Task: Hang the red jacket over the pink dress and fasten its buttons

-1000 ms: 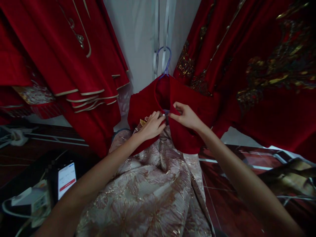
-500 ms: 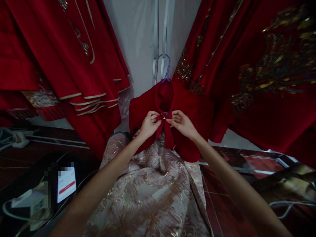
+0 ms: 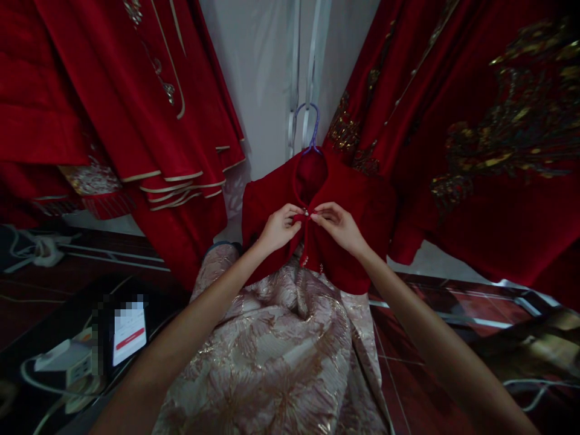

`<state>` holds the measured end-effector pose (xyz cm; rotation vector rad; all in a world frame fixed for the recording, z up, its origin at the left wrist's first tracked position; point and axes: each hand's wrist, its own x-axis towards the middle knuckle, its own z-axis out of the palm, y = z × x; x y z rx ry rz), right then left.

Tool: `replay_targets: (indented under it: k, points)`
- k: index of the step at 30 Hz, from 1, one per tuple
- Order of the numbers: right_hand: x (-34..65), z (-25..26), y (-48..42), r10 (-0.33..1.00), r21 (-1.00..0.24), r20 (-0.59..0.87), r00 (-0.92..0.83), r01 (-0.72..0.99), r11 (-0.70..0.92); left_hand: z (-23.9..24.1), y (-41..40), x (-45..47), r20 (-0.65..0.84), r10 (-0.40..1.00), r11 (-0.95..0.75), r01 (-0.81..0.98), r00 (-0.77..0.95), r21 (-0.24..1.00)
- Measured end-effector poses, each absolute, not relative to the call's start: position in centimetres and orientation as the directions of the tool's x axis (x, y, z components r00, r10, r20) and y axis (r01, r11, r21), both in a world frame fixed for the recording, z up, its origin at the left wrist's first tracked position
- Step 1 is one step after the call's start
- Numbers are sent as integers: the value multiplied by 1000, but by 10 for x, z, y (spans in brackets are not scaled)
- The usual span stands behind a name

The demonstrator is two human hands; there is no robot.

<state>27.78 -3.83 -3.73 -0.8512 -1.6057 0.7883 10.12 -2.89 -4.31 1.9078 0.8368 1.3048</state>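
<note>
A short red jacket [image 3: 348, 248] hangs on a purple hanger [image 3: 313, 130] in front of me, above shiny pale brocade fabric [image 3: 272, 362]. My left hand [image 3: 281, 229] pinches the jacket's left front edge just below the collar. Opposite it, my right hand [image 3: 338, 226] pinches the other front edge with thumb and fingers. Between the fingertips shows a small pearly button [image 3: 307, 212], where the two edges meet. Small beaded trims [image 3: 305, 261] dot the lower front. Part of the closure is hidden by my fingers.
Red garments with pale piping [image 3: 181, 145] hang at left, and gold-embroidered red garments [image 3: 507, 127] at right. A lit phone [image 3: 130, 335] and a white power strip [image 3: 75, 365] with cables lie at lower left. Metal rack bars [image 3: 294, 66] stand behind the jacket.
The two front edges of the jacket have come closer together, and the lower opening is narrower. Both hands still pinch at the button; the whole view has shifted slightly.
</note>
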Motion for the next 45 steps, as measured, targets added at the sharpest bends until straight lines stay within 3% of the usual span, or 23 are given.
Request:
replay_targets:
  k: [11,15,20,30,45]
  points:
    - [272,-23,-32,874,-862,471,-118,149,484,-39,-21,96,485,748,-632,264,452,728]
    - [277,-19,-36,878,-863,453,-154,174,475,-35,-27,98,482,752,-617,223,450,754]
    - [280,-23,-37,842,-788,530,-98,310,532,-30,-33,106,557,746,-656,256,366,710]
    - [279,-23,-41,845,-815,526,-91,228,532,-29,-31,109,588,731,-679,282,346,678]
    - [271,-23,-38,833,-811,526,-174,191,552,-17,-36,101,597,637,-768,331,488,548]
